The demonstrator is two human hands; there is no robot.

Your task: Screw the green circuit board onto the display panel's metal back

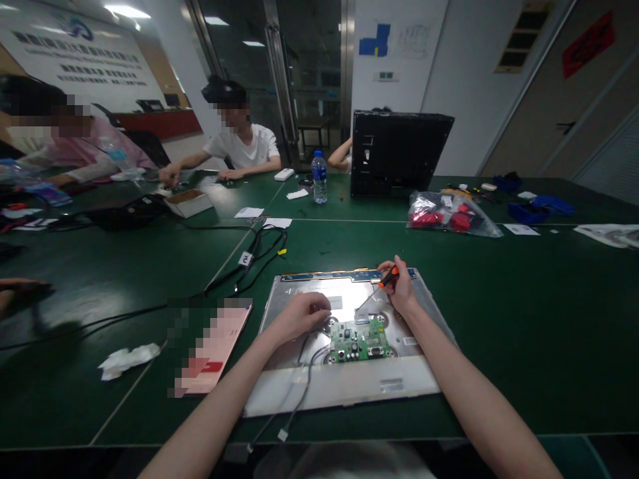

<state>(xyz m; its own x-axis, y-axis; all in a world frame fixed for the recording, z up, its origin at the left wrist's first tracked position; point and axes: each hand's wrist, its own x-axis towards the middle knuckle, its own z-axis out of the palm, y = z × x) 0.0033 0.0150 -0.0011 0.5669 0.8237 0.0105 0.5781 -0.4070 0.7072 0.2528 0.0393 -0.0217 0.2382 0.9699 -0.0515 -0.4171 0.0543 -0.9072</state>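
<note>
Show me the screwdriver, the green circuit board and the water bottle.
Screwdriver [388, 277], head view: on its orange-and-black handle.
Green circuit board [357, 339], head view: near its middle.
Water bottle [319, 177], head view: on its body, below the cap.

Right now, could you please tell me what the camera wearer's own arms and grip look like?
The left forearm and right forearm are bare, with no sleeves in view and no watch or band visible. The left grip and right grip are ungloved human hands. Any rings would be too small to tell.
</note>
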